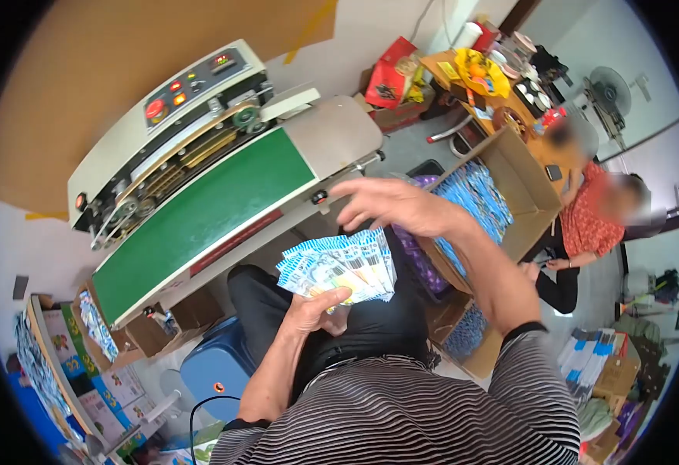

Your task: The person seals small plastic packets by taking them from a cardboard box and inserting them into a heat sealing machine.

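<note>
A fanned stack of blue and white packets (343, 263) is held by my left hand (320, 310) over my lap, with the thumb on top. My right hand (393, 205) hovers just above and to the right of the stack, palm down, its fingers apart and nothing visible in them. In front of me stands a sealing machine (169, 124) with a green conveyor belt (215, 209) and lit red and orange buttons.
On the right stands a cardboard box (521, 170) of blue packets, with a purple-filled crate (413, 248) beside it. Two people sit near a wooden table (541, 147). A blue stool (219, 368) is at lower left, near boxes of packets.
</note>
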Demonstrator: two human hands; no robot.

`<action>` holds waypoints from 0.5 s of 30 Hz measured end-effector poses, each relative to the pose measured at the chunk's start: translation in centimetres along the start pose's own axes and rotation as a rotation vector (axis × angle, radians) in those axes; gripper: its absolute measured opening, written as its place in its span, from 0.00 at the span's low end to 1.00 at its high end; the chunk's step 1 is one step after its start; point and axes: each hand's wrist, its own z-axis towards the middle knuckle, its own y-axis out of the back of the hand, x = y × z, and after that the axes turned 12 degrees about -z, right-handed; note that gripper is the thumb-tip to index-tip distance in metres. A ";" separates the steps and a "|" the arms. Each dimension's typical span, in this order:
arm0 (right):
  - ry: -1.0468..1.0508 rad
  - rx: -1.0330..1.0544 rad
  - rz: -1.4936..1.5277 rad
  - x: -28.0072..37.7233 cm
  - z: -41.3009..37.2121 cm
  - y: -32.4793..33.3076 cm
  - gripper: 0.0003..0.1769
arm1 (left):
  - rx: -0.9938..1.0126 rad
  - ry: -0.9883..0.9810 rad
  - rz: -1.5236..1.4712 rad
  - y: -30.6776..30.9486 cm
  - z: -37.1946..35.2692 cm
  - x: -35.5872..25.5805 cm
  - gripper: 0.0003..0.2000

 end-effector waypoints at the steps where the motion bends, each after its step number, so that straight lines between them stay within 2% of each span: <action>1: 0.043 -0.033 0.398 -2.4 -0.2 -1.0 0.29 | 0.031 -0.081 -0.052 0.2 -0.1 -0.2 0.31; 2: 0.079 -0.061 0.797 -4.3 0.1 -2.3 0.29 | 0.064 -0.163 -0.101 0.5 -0.1 -0.4 0.31; 3: 0.091 -0.044 0.792 -5.4 0.1 -4.4 0.29 | 0.100 -0.242 -0.147 0.7 -0.2 -0.6 0.30; 5: 0.013 -0.036 1.062 -7.0 -0.6 -8.7 0.26 | 0.074 -0.299 -0.140 1.2 -0.5 -1.2 0.31; 6: 0.017 -0.030 1.067 -7.2 -0.7 -9.7 0.26 | 0.057 -0.336 -0.135 1.5 -0.6 -1.4 0.31; 9: 0.049 -0.209 0.659 -6.4 -0.5 -12.3 0.23 | 0.026 -0.368 -0.116 2.4 -1.0 -1.4 0.30; 10: 0.054 -0.211 0.661 -6.5 -0.3 -13.1 0.23 | 0.016 -0.373 -0.112 2.5 -1.1 -1.4 0.30; 13: 0.159 -0.593 0.336 -7.2 1.3 -14.9 0.21 | -0.001 -0.379 -0.046 2.2 -1.5 -1.2 0.29; 14: 0.167 -0.584 0.333 -6.8 1.6 -15.3 0.21 | -0.010 -0.376 0.013 1.8 -1.6 -1.1 0.29; 15: 0.168 -0.674 0.325 -6.1 1.8 -15.7 0.21 | -0.021 -0.373 0.070 1.6 -1.8 -1.0 0.29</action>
